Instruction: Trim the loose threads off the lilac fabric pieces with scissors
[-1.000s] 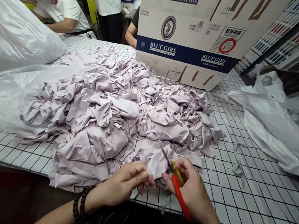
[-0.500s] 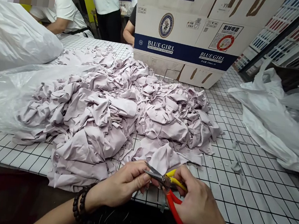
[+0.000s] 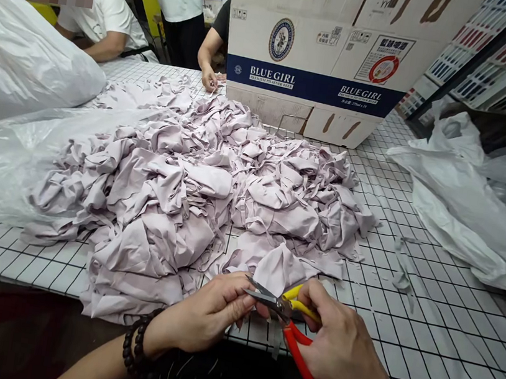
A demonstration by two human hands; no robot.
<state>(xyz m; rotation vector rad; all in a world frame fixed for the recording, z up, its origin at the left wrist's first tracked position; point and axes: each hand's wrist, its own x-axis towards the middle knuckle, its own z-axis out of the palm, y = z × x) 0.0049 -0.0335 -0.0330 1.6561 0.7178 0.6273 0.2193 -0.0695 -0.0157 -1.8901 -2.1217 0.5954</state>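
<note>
Near the front edge of the table my right hand (image 3: pixel 345 340) grips scissors (image 3: pixel 284 310) with one yellow and one red handle. Their blades are parted and point left, reaching the fingertips of my left hand (image 3: pixel 210 309). That hand is pinched closed, thumb against fingers; whatever is in the pinch is hidden or too small to make out. Dark beads circle the left wrist. Just beyond both hands lies a big heap of pale lilac cloth pieces (image 3: pixel 157 235), crumpled, with thin straps among them. One folded piece (image 3: pixel 277 268) peaks right behind the blades.
A tall Blue Girl beer carton (image 3: pixel 301 46) stands on the checked table (image 3: pixel 402 336) behind the heap. Plastic bags (image 3: pixel 22 56) lie at left, more plastic (image 3: pixel 458 199) at right. Grey scraps (image 3: pixel 403 279) lie right of the heap. Other people are across the table.
A co-worker's forearm and hand have come into sight left of the carton. My own hands and the scissors have hardly moved; the seated person at far left has shifted slightly.
</note>
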